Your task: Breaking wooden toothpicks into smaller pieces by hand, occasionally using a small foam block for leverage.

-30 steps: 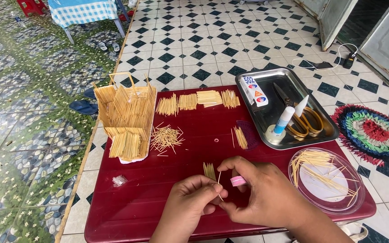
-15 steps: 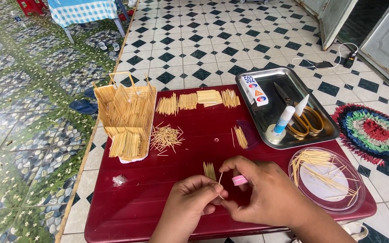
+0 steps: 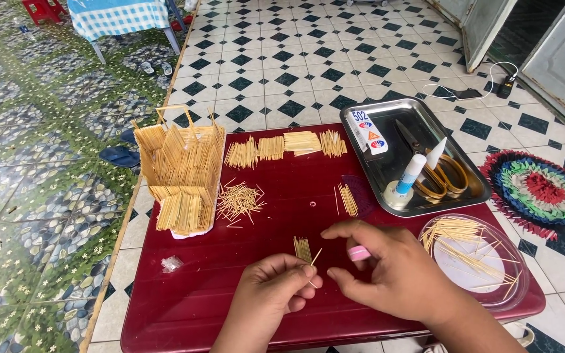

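Both hands are seen low over a dark red table (image 3: 230, 287): a single toothpick (image 3: 314, 258) is pinched upright between thumb and fingertips of the left hand (image 3: 273, 294), while the right hand (image 3: 393, 271) is held loosely open just beside it, a pink ring (image 3: 359, 253) worn on one finger; a small toothpick bundle (image 3: 303, 249) is laid just behind, a toothpick house model (image 3: 181, 170) at far left

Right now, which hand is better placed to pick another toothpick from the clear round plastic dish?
The right hand: it lies beside the clear round plastic dish, while the left hand pinches a thin wooden toothpick.
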